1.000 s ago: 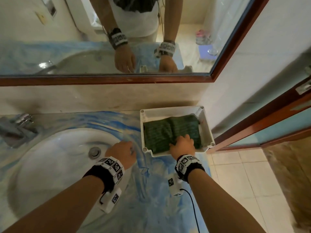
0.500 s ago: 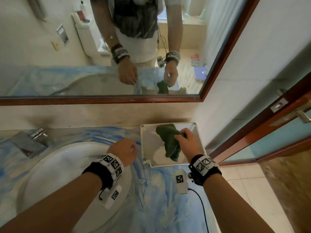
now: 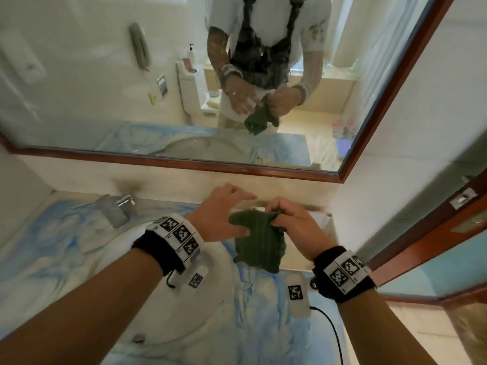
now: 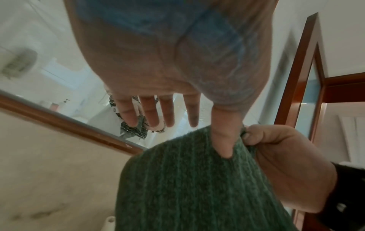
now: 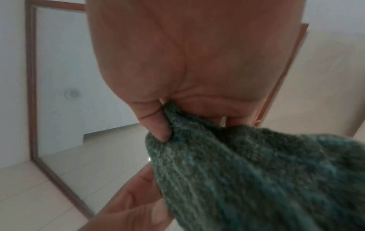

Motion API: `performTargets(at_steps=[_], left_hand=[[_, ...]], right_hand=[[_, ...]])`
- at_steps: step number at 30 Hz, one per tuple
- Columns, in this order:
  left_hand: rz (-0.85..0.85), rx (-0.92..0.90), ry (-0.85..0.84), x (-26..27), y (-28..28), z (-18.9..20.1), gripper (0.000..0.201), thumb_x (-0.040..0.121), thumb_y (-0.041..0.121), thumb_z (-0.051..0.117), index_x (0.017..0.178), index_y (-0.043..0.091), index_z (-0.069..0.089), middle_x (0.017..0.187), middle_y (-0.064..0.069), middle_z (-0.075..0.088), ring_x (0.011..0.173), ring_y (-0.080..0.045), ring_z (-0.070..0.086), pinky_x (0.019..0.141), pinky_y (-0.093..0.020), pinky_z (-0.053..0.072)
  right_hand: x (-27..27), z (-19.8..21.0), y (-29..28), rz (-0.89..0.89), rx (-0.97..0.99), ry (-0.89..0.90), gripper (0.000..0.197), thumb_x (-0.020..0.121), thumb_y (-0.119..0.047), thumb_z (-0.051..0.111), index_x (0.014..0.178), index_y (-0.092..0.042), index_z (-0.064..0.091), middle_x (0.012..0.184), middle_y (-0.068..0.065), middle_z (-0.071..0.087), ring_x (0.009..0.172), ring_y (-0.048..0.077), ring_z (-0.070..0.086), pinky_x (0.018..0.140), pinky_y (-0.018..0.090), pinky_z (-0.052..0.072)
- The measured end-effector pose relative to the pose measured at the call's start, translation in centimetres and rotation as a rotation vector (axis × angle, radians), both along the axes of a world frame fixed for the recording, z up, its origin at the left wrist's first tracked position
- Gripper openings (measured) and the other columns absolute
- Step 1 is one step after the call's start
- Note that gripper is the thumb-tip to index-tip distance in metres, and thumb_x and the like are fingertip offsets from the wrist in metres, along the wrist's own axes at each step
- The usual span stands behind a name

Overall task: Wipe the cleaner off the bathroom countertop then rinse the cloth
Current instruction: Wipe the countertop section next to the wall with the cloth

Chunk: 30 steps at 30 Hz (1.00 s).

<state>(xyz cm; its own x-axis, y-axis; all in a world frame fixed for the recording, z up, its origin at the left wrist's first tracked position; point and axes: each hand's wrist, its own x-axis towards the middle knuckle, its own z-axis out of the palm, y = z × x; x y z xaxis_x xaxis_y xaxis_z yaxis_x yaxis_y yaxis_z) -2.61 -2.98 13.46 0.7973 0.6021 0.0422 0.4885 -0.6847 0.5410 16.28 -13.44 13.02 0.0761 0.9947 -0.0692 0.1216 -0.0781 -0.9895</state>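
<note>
A dark green ribbed cloth [image 3: 257, 243] hangs in the air over the right part of the countertop [image 3: 263, 299], which is smeared with blue and white cleaner. My right hand [image 3: 290, 219] pinches the cloth's top edge between thumb and curled fingers, as the right wrist view shows at the cloth [image 5: 256, 179]. My left hand [image 3: 226, 212] is just left of it with its four fingers straight and spread. Its thumb lies on the front of the cloth [image 4: 197, 187], beside the right hand [image 4: 286, 164].
The white oval sink [image 3: 158, 299] lies below my left forearm, with a chrome faucet [image 3: 116, 209] at its back left. A white tray [image 3: 322, 222] sits behind my right hand against the wall. A wood-framed mirror [image 3: 105, 88] hangs above; a door frame [image 3: 434, 246] stands at right.
My right hand lifted the cloth out of the white tray and up over the counter. My left hand rose from the sink rim, opened, and came against the cloth.
</note>
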Motion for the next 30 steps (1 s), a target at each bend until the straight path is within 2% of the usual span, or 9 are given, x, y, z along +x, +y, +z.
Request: performTargets(at_steps=[3, 6, 9, 11, 13, 15, 19, 24, 30], left_hand=[[0.005, -0.09, 0.106, -3.1, -0.6, -0.3, 0.04, 0.066, 0.05, 0.072, 0.1, 0.031, 0.064, 0.109, 0.01, 0.059, 0.105, -0.013, 0.052, 0.097, -0.041, 0.044], [0.124, -0.18, 0.135, -6.4, -1.8, -0.3, 0.021, 0.076, 0.037, 0.075, 0.085, 0.026, 0.06, 0.091, 0.009, 0.061, 0.087, -0.009, 0.058, 0.084, -0.034, 0.05], [0.228, -0.209, 0.107, -9.6, -2.8, -0.3, 0.019, 0.08, 0.029, 0.071, 0.085, 0.02, 0.055, 0.086, 0.003, 0.061, 0.081, -0.013, 0.06, 0.079, -0.035, 0.052], [0.283, -0.224, 0.067, -11.8, -3.1, -0.1, 0.019, 0.08, 0.023, 0.071, 0.085, 0.024, 0.053, 0.084, 0.004, 0.062, 0.08, -0.015, 0.06, 0.078, -0.035, 0.054], [0.306, -0.248, 0.043, -14.2, -3.2, 0.0, 0.023, 0.081, 0.02, 0.07, 0.096, 0.031, 0.057, 0.088, 0.009, 0.064, 0.083, -0.011, 0.062, 0.08, -0.031, 0.054], [0.288, -0.205, 0.078, -17.0, -3.3, 0.1, 0.027, 0.083, 0.02, 0.069, 0.107, 0.03, 0.063, 0.092, 0.009, 0.066, 0.086, -0.009, 0.062, 0.083, -0.028, 0.051], [0.284, -0.178, 0.172, -23.8, -3.3, 0.0, 0.004, 0.089, 0.023, 0.065, 0.086, 0.025, 0.065, 0.086, 0.004, 0.066, 0.084, -0.013, 0.061, 0.082, -0.033, 0.051], [0.3, -0.219, 0.162, -32.7, -3.5, -1.2, 0.007, 0.091, 0.022, 0.06, 0.094, 0.02, 0.066, 0.092, 0.001, 0.065, 0.087, -0.015, 0.06, 0.082, -0.033, 0.05], [0.341, -0.231, 0.097, -41.5, -2.5, -2.9, 0.014, 0.097, 0.022, 0.053, 0.092, 0.017, 0.065, 0.092, 0.0, 0.065, 0.086, -0.014, 0.058, 0.076, -0.027, 0.042]], right_hand=[[-2.9, 0.2, 0.3, 0.078, 0.021, 0.021, 0.018, 0.077, -0.003, 0.05, 0.081, -0.015, 0.063, 0.074, -0.003, 0.058, 0.071, 0.01, 0.053, 0.063, 0.022, 0.042], [-5.5, -0.1, 0.8, 0.04, -0.003, -0.017, 0.023, 0.089, 0.0, 0.049, 0.088, -0.016, 0.066, 0.086, 0.003, 0.063, 0.081, 0.017, 0.059, 0.072, 0.029, 0.047], [-8.3, -1.2, 1.0, 0.049, -0.111, 0.003, 0.017, 0.096, -0.021, 0.056, 0.111, -0.027, 0.061, 0.11, 0.008, 0.062, 0.099, 0.022, 0.063, 0.08, 0.031, 0.053], [-10.5, -1.9, 1.1, 0.138, -0.155, -0.096, 0.041, 0.084, -0.039, 0.072, 0.12, -0.032, 0.054, 0.116, 0.004, 0.06, 0.103, 0.02, 0.063, 0.086, 0.034, 0.055], [-13.0, -2.2, 1.1, 0.195, -0.18, -0.3, 0.056, 0.067, -0.039, 0.084, 0.115, -0.03, 0.057, 0.109, -0.002, 0.063, 0.099, 0.016, 0.064, 0.089, 0.038, 0.055], [-15.9, -2.5, 1.2, 0.169, -0.181, -0.349, 0.039, 0.064, -0.028, 0.087, 0.095, -0.017, 0.067, 0.09, 0.001, 0.071, 0.086, 0.018, 0.068, 0.085, 0.045, 0.056], [-21.8, -2.5, 1.5, 0.13, -0.239, -0.161, 0.022, 0.069, -0.02, 0.084, 0.088, -0.013, 0.076, 0.086, 0.004, 0.076, 0.085, 0.022, 0.072, 0.087, 0.047, 0.056], [-31.3, -2.8, 1.6, 0.123, -0.289, 0.036, 0.019, 0.083, 0.001, 0.066, 0.096, -0.012, 0.072, 0.091, 0.009, 0.075, 0.089, 0.029, 0.069, 0.082, 0.043, 0.058], [-40.7, -4.2, 2.0, 0.058, -0.38, 0.212, 0.019, 0.092, -0.001, 0.057, 0.1, -0.014, 0.07, 0.092, 0.009, 0.075, 0.086, 0.025, 0.071, 0.074, 0.035, 0.058]])
